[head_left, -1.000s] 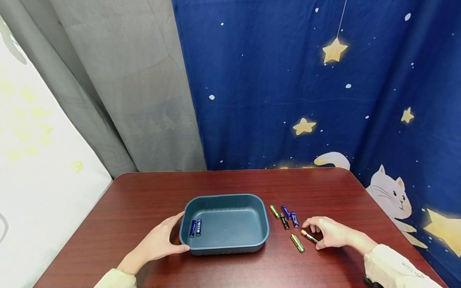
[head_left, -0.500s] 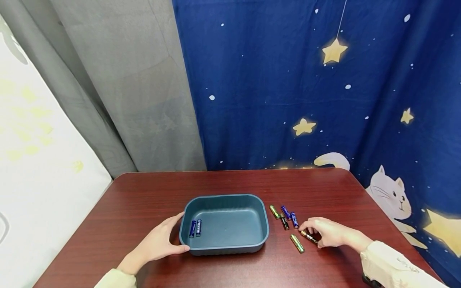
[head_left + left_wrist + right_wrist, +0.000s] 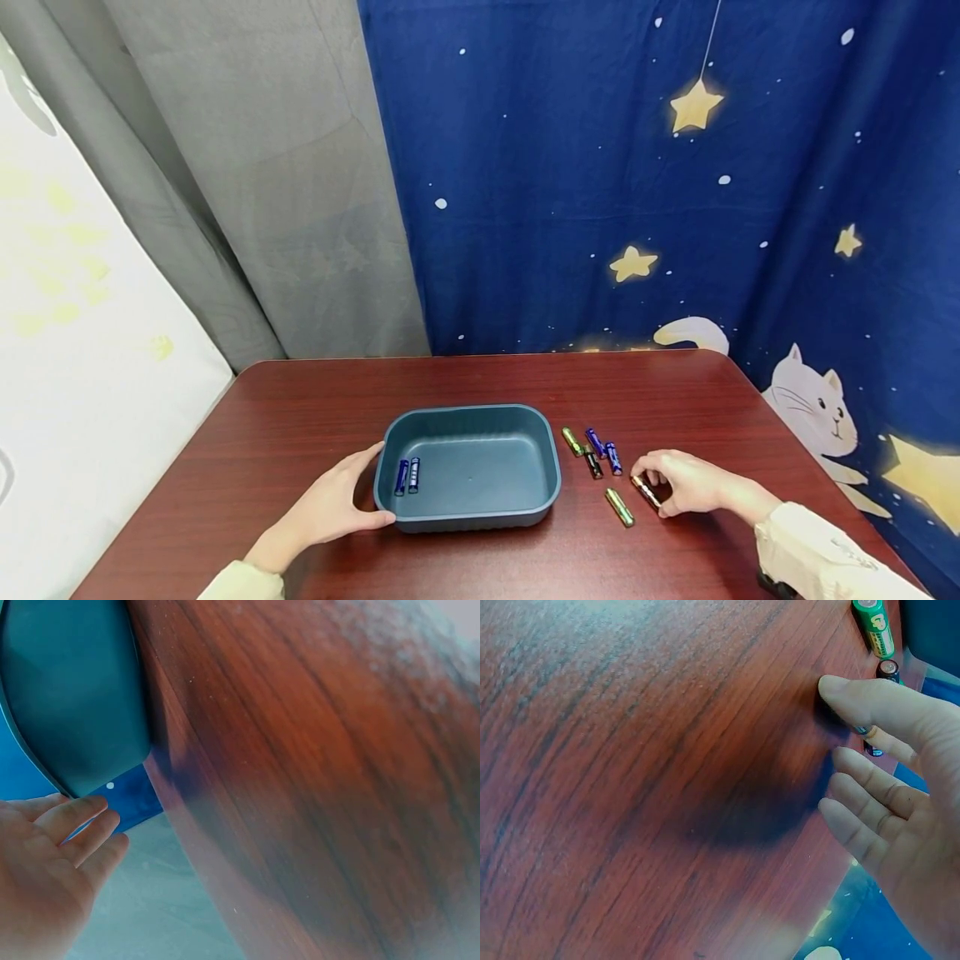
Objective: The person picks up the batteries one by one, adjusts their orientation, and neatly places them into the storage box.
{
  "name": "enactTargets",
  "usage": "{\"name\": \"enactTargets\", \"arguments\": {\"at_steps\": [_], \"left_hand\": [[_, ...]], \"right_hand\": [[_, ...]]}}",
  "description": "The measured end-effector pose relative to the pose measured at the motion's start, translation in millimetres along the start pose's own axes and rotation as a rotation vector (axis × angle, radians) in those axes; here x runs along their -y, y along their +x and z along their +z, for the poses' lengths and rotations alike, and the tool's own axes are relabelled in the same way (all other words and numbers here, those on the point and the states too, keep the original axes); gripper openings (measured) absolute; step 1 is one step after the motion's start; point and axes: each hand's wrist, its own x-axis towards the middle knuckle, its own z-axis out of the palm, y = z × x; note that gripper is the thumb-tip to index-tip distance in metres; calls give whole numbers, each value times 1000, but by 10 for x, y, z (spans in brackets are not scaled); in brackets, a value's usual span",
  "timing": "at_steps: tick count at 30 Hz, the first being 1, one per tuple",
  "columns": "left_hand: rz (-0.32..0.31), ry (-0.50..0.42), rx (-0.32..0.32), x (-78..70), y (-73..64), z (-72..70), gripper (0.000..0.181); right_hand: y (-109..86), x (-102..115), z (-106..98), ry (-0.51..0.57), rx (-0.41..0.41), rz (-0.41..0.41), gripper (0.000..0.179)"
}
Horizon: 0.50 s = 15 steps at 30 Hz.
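A dark teal rectangular plastic bin (image 3: 480, 523) stands on the table, with two blue batteries (image 3: 414, 475) lying at its left end. My left hand (image 3: 337, 496) rests against the bin's left side, thumb at the front corner and index finger at the back rim; its fingers (image 3: 94, 840) look nearly straight in the left wrist view. My right hand (image 3: 690, 483) pinches a black and gold battery (image 3: 645, 492) between thumb and fingers, low over the table. Most of that battery is hidden by the thumb in the right wrist view.
A green-gold battery (image 3: 619, 507) lies left of my right hand. Further back, near the bin's right wall, lie a green battery (image 3: 572, 442), a black battery (image 3: 593, 463) and two blue batteries (image 3: 613, 458). A blue star-patterned curtain (image 3: 562, 208) hangs behind the table (image 3: 315, 400).
The right hand shifts slightly left, then back right, and the black and gold battery turns a little in its fingers. The left hand and the bin stay put.
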Motion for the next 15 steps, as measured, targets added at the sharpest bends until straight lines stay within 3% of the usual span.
{"name": "enactTargets", "arguments": {"at_steps": [5,15], "left_hand": [[2,-4,-2,0,-1,-5,96],[16,-12,-6,0,2,-9,95]], "right_hand": [[21,29,-51,-3,-24,42,40],[157,84,-138,-78,-187,21,41]]}}
